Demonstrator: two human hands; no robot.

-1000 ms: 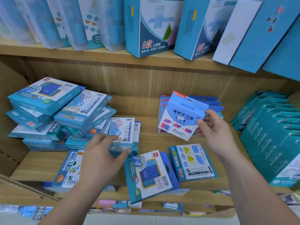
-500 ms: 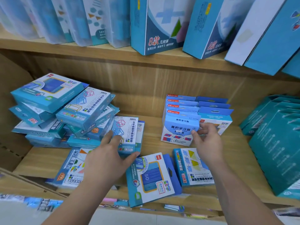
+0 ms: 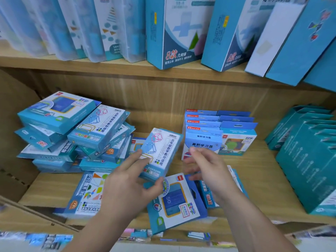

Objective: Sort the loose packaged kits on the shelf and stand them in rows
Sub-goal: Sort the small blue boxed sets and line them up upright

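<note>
I'm gripping one kit in left hand, right hand open; two rows standing, pile still waiting.

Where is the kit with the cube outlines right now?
Centre of the head view, the cube-outline kit is lifted in the left hand, just left of the standing rows.

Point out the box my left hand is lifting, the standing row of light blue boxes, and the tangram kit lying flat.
lifted box [image 3: 160, 151], head view, front face
standing row [image 3: 201, 140], head view, front box
tangram kit [image 3: 89, 191], head view, printed face
</note>
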